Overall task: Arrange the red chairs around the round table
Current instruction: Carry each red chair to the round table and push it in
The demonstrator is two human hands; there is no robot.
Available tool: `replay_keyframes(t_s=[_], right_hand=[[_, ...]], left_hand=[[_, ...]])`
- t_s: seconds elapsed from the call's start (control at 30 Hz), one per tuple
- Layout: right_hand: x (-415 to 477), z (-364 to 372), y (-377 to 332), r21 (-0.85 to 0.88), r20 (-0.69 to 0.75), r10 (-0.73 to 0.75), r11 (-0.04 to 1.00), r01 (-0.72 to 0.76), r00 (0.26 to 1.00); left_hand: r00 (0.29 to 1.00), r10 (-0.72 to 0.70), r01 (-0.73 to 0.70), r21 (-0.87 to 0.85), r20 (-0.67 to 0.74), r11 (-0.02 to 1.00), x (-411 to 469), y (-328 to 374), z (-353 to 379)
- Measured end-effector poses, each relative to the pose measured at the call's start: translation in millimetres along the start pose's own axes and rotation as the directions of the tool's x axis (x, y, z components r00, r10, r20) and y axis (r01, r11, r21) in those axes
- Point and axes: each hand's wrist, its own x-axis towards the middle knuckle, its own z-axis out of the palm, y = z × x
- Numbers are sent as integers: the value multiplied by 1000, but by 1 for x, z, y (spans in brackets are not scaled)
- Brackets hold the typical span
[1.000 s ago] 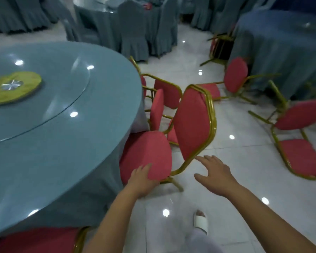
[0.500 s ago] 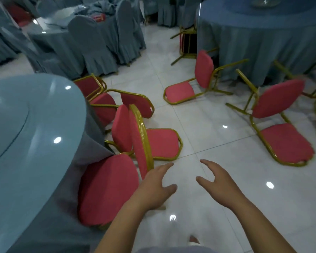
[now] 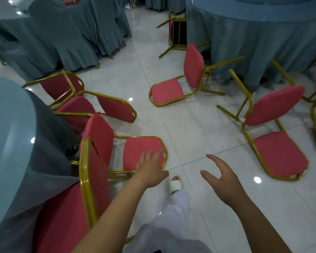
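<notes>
Two bare hands reach out ahead, both open and empty. Nearest on the left, one red chair (image 3: 91,181) stands upright with its seat tucked under the cloth of the round table (image 3: 9,125); this one looks placed. Just beyond it lies a tipped chair (image 3: 142,152), and the coming move, as I judge it, turns on this one. Its seat faces up towards the camera at the near right, its back rises at the left beside the table skirt, so its long axis runs left to right across the floor. The left hand (image 3: 150,170) hovers with fingers spread over the seat's near right corner and gold frame; whether it touches I cannot tell. The right hand (image 3: 221,178) hangs to the right over bare tile, palm turned inward, well apart from any chair, so the left is clearly nearer.

Farther left, two more chairs (image 3: 115,108) lie overturned against the table. Farther right, another toppled chair (image 3: 274,128) rests on its side, and one more (image 3: 182,83) lies beside a second draped table (image 3: 254,37) at the far right.
</notes>
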Motion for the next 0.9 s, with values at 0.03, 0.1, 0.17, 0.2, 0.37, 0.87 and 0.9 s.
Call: replay_keyframes(t_s=[0.03, 0.1, 0.17, 0.2, 0.37, 0.87, 0.9], right_hand=[[29, -8, -9, -22, -11, -4, 1000, 4, 1000], [86, -23, -31, -96, 14, -6, 995, 8, 1000], [136, -35, -54, -180, 83, -3, 984, 18, 997], [160, -39, -66, -202, 113, -1, 979, 24, 994], [263, -43, -111, -259, 166, -51, 961, 94, 985], [550, 83, -198, -278, 863, -27, 808, 519, 505], [564, 93, -201, -259, 899, -15, 788, 559, 437]], left_hand=[[1000, -13, 13, -9, 0, 1000, 28, 6, -10], [1000, -29, 29, -38, 3, 999, 80, 17, -34], [999, -29, 28, -70, -15, 997, 123, 22, -63], [999, -32, 28, -83, -40, 996, 144, 22, -79], [982, -135, 127, -62, -134, 990, 231, 1, -162], [581, -814, 631, -613, -33, 475, 276, -65, -132], [500, -866, 668, -638, 5, 383, 273, -60, -125]])
